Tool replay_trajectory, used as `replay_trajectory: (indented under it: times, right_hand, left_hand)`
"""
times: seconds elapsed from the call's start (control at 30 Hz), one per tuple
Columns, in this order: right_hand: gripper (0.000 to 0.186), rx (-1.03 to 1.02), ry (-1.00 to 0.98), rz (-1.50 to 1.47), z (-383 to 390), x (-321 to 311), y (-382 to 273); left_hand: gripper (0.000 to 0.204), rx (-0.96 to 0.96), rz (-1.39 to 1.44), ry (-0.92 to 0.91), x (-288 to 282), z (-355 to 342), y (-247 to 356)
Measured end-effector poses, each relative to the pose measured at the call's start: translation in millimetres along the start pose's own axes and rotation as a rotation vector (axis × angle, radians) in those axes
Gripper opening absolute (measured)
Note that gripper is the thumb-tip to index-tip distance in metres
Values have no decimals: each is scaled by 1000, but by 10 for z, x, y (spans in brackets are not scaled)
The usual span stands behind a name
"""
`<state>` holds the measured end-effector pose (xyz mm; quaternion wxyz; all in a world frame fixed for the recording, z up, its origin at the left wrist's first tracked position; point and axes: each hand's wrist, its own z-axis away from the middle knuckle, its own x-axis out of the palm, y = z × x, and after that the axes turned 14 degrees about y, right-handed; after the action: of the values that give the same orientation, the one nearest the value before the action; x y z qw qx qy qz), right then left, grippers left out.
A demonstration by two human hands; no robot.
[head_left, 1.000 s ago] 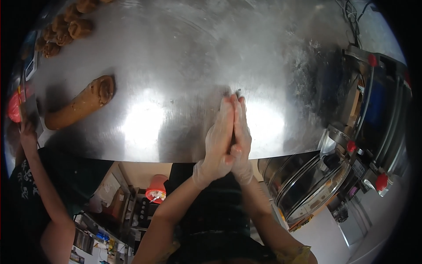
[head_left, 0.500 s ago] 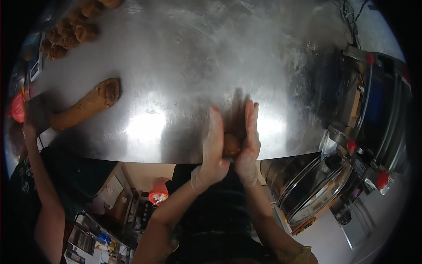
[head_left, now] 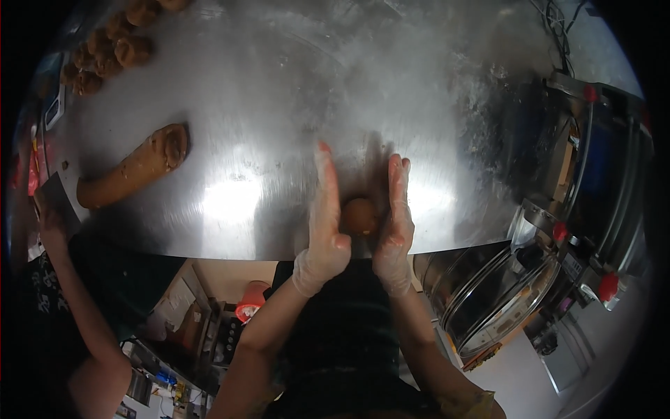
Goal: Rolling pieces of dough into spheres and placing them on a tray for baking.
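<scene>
The steel counter (head_left: 279, 91) carries everything in view. Its near edge runs directly in front of my body, and its surface is bare and reflective across the middle.

A dark machine with red knobs (head_left: 593, 174) stands at the right edge of the counter. A long roll of brown dough (head_left: 132, 167) lies near the left edge, slanting toward the near left corner. A cluster of small brown dough pieces (head_left: 105, 52) sits at the far left corner. Another person's arm (head_left: 63, 293) reaches up at the left edge, close to the roll.

My left hand (head_left: 324, 223) and my right hand (head_left: 394, 223) are both gloved and stand on edge at the near edge of the counter, palms facing. The fingers of each hand are straight and pressed together, pointing toward the far edge. Between the palms sits the dough ball (head_left: 359, 216), small, round and brown, touching both palms.

I judge the ball to be soft, light and easily dented. Hold is best taken across its sides with flat palms, not fingertips. Through the gloves it may be slightly tacky.

Open room lies toward the far edge and left of centre. The near edge is just behind the ball, so it could slip off there.
</scene>
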<state>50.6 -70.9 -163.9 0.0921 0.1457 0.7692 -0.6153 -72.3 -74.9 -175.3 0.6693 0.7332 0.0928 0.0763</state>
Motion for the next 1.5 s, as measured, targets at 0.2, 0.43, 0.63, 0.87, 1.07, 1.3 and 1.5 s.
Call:
replay_trajectory:
  times: [0.2,0.43,0.63,0.87,1.07,1.3,1.5]
  right_hand:
    - [99,40,-35,-19,-109,200,-24]
    - [98,80,-69,83,72,129,-72]
    - [96,48,-101,-26,-156,113,42]
    - [99,88,-45,-74,156,122,18]
    - [105,48,-30,-20,26,61,102]
    - [104,120,-97,23,-185,106,-126]
    - [105,-12,1,15,242,214,-44]
  left_hand:
    - [107,-122,-31,-84,115,-102,180]
    - [107,43,-60,59,-7,0,-71]
    - [107,44,-128,-1,74,443,-88]
    - [109,-45,-22,-72,115,-79,147]
    - [107,-14,25,3,34,183,-57]
    - [101,54,-73,-20,-3,422,-64]
    - [115,32,-139,-95,14,-41,-108]
